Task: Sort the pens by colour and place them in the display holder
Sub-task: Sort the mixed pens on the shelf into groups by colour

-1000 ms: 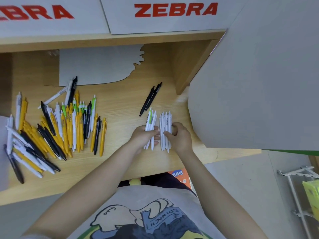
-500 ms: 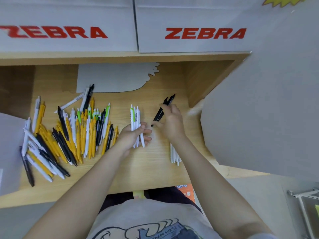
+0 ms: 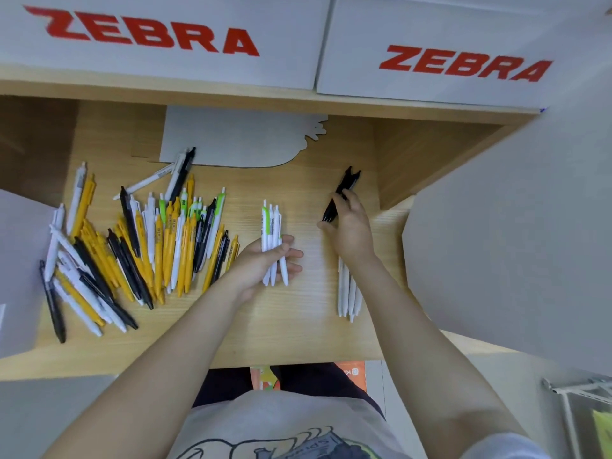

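On the left of the wooden shelf (image 3: pixel 298 332) lies a loose heap of yellow, black, white and green pens (image 3: pixel 139 246). My left hand (image 3: pixel 261 263) grips a small bundle of white pens (image 3: pixel 273 240), one with a green clip, held just above the shelf's middle. My right hand (image 3: pixel 351 226) is closed on two black pens (image 3: pixel 341 193) further right, their tips pointing away from me. A row of white pens (image 3: pixel 347 293) lies on the shelf under my right wrist, partly hidden by it.
A white cut-out card (image 3: pixel 238 140) lies at the back of the shelf. White boxes marked ZEBRA (image 3: pixel 159 34) stand above. A large grey board (image 3: pixel 516 220) leans at the right, close to my right arm. A grey sheet (image 3: pixel 16 266) covers the far left.
My right hand left the white pens lying on the shelf and reached back to take the two black pens. My left hand lifted its white bundle slightly left.
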{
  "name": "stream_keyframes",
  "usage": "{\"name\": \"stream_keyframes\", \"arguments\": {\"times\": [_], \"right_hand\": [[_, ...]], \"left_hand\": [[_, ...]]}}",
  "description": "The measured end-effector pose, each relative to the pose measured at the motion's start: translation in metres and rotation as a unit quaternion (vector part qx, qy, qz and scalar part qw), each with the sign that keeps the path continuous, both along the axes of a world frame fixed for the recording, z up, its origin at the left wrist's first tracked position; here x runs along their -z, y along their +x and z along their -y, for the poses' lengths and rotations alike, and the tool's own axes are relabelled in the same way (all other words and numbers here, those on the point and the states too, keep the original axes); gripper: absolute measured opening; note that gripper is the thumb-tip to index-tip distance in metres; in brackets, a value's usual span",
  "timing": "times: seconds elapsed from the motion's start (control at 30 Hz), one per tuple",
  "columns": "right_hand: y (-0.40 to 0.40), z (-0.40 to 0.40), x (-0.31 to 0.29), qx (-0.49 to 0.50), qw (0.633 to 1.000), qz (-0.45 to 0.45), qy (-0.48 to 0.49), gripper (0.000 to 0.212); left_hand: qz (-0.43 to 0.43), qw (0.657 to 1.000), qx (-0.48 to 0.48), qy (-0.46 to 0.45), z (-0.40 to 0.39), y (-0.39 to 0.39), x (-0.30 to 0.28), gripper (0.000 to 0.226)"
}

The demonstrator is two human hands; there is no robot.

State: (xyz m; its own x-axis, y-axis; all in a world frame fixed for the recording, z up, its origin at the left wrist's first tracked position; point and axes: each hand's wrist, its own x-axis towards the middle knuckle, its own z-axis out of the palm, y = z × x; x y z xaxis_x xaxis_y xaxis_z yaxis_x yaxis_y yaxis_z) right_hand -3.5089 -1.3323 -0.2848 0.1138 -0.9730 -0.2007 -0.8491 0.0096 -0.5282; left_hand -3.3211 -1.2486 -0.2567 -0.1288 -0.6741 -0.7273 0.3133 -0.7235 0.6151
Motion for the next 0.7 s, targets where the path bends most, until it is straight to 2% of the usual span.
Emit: {"name": "stream_keyframes", "arguments": {"times": [0.1, 0.17, 0.23, 0.27, 0.33, 0.4, 0.47, 0.57, 0.7], "right_hand": [[0.0, -0.001, -0.003, 0.021, 0.999, 0.011, -0.03, 0.06], [0.002, -0.009, -0.01, 0.025, 0.997, 0.037, -0.069, 0.047], [0.008, -0.023, -0.026, 0.057, 0.99, 0.105, -0.072, 0.021], [0.013, -0.03, -0.037, 0.082, 0.983, 0.163, -0.024, 0.014], [0.021, -0.042, -0.05, 0.118, 0.946, 0.275, 0.125, 0.022], [0.028, -0.054, -0.054, 0.112, 0.909, 0.339, 0.217, 0.016], [0.032, -0.061, -0.054, 0.113, 0.892, 0.369, 0.236, 0.016], [0.037, -0.065, -0.052, 0.168, 0.877, 0.39, 0.225, 0.021], [0.033, -0.07, -0.051, 0.187, 0.896, 0.35, 0.201, 0.03]], "left_hand": [[-0.023, 0.999, 0.04, -0.014, 0.005, 0.001, -0.003, 0.03], [-0.036, 0.997, 0.065, -0.026, 0.008, 0.0, -0.008, 0.031], [-0.041, 0.995, 0.082, -0.039, 0.009, -0.002, -0.013, 0.03], [-0.04, 0.994, 0.087, -0.045, 0.009, -0.002, -0.014, 0.028], [-0.038, 0.994, 0.091, -0.054, 0.007, -0.003, -0.017, 0.025], [-0.028, 0.993, 0.093, -0.063, 0.004, -0.001, -0.019, 0.024], [-0.015, 0.994, 0.093, -0.064, -0.001, 0.002, -0.02, 0.019], [-0.014, 0.994, 0.087, -0.058, -0.012, 0.01, -0.019, 0.02], [-0.006, 0.997, 0.063, -0.034, -0.031, 0.019, -0.018, 0.021]]}}
